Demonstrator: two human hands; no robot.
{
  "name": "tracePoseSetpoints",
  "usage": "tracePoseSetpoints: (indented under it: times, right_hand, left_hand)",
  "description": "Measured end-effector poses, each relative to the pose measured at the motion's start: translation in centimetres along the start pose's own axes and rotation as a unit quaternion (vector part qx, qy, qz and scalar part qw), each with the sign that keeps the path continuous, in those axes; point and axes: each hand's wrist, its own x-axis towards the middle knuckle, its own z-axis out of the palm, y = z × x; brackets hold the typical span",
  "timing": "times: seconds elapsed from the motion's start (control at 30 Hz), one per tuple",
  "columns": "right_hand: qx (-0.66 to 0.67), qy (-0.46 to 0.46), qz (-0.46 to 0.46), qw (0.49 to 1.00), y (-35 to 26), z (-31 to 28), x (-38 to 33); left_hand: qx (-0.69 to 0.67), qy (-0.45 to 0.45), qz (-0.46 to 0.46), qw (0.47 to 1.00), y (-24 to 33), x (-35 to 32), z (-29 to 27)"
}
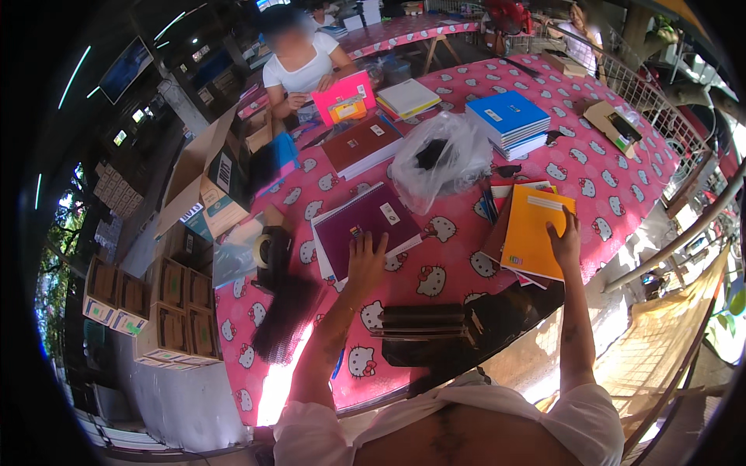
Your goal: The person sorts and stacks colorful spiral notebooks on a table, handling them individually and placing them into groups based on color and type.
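Note:
My left hand (367, 260) lies on the lower edge of a purple spiral notebook (365, 225), its fingers apart and stretched over the cover. Under that notebook, white page edges of others stick out. At the right, my right hand (567, 239) holds the right edge of a yellow notebook (536, 229), thumb on the cover and the other fingers along the edge. The yellow notebook lies slightly askew on a pile with brown and red covers. Between the two piles sits a crumpled clear plastic bag (447, 159) with something dark in it.
Blue notebooks (509, 116) and brown ones (361, 144) are stacked farther back on the pink patterned tablecloth (431, 279). Across the table, a person (303, 70) holds a pink notebook (344, 97). A tape dispenser (272, 252) and an opened carton (206, 182) stand left; dark folders (423, 322) lie nearest me.

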Motion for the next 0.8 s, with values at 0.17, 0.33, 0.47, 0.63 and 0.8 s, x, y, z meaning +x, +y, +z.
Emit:
tracePoseSetpoints:
  times: [0.17,0.33,0.47,0.63,0.8]
  right_hand:
    - [0.264,-0.295,0.058,0.916,-11.9,1.7,-1.8]
    - [0.562,-0.519,0.312,0.564,-15.6,7.2,-4.0]
    - [0.614,-0.519,0.494,0.330,-20.3,9.8,-5.0]
    - [0.567,-0.534,0.244,0.578,-22.0,8.4,-4.8]
    - [0.504,-0.480,-0.014,0.718,-24.8,0.5,-2.2]
  left_hand:
    - [-0.065,-0.034,-0.010,0.997,-2.7,-1.2,0.2]
    - [-0.276,-0.100,-0.046,0.955,0.2,-0.1,-5.6]
    - [-0.254,-0.160,0.081,0.950,3.1,-3.2,-8.5]
    - [-0.276,-0.005,-0.053,0.960,1.5,-6.2,-11.4]
    - [-0.785,0.078,-0.207,0.579,-5.0,-7.8,-13.8]
